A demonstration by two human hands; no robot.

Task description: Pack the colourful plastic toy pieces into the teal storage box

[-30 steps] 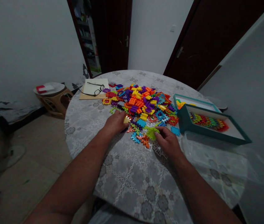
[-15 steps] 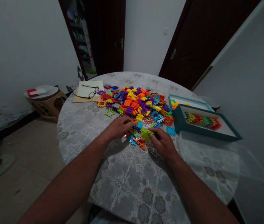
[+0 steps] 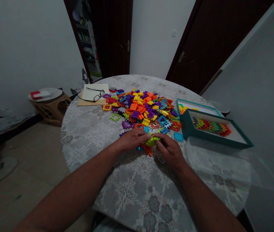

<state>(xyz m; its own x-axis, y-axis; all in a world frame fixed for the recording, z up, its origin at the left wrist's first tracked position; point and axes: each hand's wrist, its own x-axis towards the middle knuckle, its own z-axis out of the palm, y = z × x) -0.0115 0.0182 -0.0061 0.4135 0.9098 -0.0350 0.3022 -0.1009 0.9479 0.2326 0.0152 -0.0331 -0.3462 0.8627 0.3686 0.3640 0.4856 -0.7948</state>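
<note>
My right hand (image 3: 170, 149) pinches a lime-green toothed plastic building piece (image 3: 152, 141) between thumb and fingers, just above the table's near middle. From the other side, my left hand (image 3: 133, 139) has closed its fingertips at the piece's left edge. A tiny orange-yellow bit shows at its top, too small to name. Under and behind the hands lie loose building pieces, among them an orange one (image 3: 148, 150) and white lattice ones (image 3: 159, 156). Beyond them rises a heap of orange, purple and yellow building pieces (image 3: 141, 106).
A round table with a patterned cloth (image 3: 127, 190) bears everything. On the right stand a teal box (image 3: 187, 129) with rows of coloured pieces, its teal lid (image 3: 207, 107), and a clear plastic container (image 3: 219, 164). Glasses (image 3: 96, 98) rest on paper at the back left.
My left hand has moved right, from the loose pieces to the green piece. The green piece has tilted in my right hand. A purple piece left of the hands now shows.
</note>
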